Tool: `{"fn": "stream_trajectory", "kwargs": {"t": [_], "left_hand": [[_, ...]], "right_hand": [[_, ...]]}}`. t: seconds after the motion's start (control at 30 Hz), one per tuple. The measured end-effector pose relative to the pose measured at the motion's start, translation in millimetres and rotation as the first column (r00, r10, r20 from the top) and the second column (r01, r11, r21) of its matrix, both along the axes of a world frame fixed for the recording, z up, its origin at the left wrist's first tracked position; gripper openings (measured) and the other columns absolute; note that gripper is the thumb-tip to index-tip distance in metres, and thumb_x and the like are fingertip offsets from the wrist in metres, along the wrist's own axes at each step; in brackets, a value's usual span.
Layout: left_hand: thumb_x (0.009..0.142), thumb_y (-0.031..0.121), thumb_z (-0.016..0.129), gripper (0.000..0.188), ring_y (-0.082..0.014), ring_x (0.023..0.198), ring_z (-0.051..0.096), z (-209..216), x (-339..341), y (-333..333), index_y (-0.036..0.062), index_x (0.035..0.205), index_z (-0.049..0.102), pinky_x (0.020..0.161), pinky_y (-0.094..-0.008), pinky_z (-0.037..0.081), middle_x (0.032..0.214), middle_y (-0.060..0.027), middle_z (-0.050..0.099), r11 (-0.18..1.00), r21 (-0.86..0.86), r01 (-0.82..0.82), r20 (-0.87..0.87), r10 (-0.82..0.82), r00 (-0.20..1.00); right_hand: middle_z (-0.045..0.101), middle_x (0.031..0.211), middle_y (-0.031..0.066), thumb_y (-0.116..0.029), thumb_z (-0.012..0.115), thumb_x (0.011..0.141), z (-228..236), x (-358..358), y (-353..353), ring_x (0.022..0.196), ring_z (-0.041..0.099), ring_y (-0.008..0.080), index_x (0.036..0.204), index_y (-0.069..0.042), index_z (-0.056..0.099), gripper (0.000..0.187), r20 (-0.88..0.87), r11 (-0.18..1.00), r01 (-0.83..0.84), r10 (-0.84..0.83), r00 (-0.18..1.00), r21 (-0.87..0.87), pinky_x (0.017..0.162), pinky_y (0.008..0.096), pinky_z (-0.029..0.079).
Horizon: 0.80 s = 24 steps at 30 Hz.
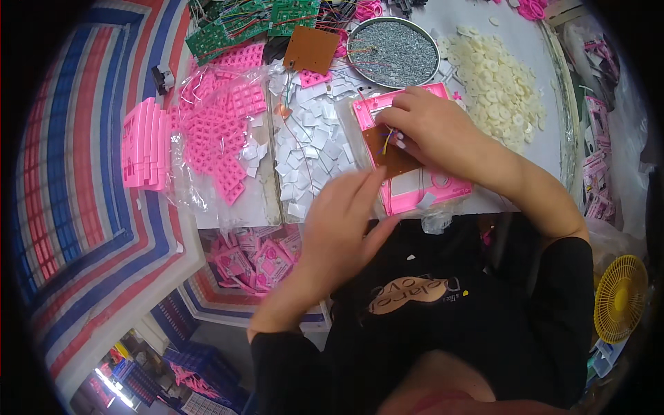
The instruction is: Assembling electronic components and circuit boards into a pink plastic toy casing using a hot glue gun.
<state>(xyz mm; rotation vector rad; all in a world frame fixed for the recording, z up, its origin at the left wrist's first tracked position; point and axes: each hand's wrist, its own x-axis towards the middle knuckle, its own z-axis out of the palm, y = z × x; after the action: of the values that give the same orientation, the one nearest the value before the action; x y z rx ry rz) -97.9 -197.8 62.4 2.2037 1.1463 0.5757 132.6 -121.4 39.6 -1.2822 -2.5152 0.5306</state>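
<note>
A: Head view. Where's the pink housing?
B: The pink housing (404,202) is laid flat at the near edge of the tabletop (487,200). A brown board (393,162) is set inside it.
A: Hands?
B: The right hand (432,131) is held over the housing, fingertips curled in at thin wires (388,138) above the board; whether the wires are pinched can't be told. The left hand (342,221) is motion-blurred at the housing's near left corner, thumb and index spread apart; contact can't be told.
A: Around it?
B: Left of the housing: white squares (315,138) are scattered, then pink keypads (214,138) are heaped, partly covered by clear plastic (187,183), then pink panels (145,145) are stacked. Beyond the housing: a round tray (438,61) is filled with small metal parts (394,52). Beyond and left: green circuit boards (228,33) are piled. Beyond and right: cream discs (508,97) are heaped.
</note>
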Motion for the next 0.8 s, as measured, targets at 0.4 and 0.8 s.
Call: {"fn": "stream_trajectory", "kwargs": {"t": [0.4,0.8], "left_hand": [[0.082,0.038,0.076,0.052,-0.0219,0.126,0.059,-21,15,21,0.0024,0.119,0.067,0.103,-0.0461,0.036,0.123,-0.0094,0.065,0.929,0.279,0.243,-0.297,-0.157,0.942],[0.083,0.021,0.076,0.013,-0.0277,0.083,0.067,-9,79,192,0.0087,0.088,0.076,0.073,-0.0404,0.05,0.089,-0.0074,0.071,0.86,0.46,0.221,-0.108,-0.193,0.975]], "right_hand": [[0.062,0.136,0.0195,-0.023,0.071,0.081,2,-1,-71,0.131,0.053,0.0342,0.13,0.005,0.062,0.057,0.11,0.977,-0.026,0.003,0.994,0.21,0.112,0.0474,0.041],[0.063,0.133,0.0162,-0.023,0.067,0.077,23,-11,-56,0.124,0.052,0.028,0.119,0.008,0.067,0.052,0.303,0.979,-0.133,0.082,0.949,0.152,0.116,0.0502,0.033]]}}
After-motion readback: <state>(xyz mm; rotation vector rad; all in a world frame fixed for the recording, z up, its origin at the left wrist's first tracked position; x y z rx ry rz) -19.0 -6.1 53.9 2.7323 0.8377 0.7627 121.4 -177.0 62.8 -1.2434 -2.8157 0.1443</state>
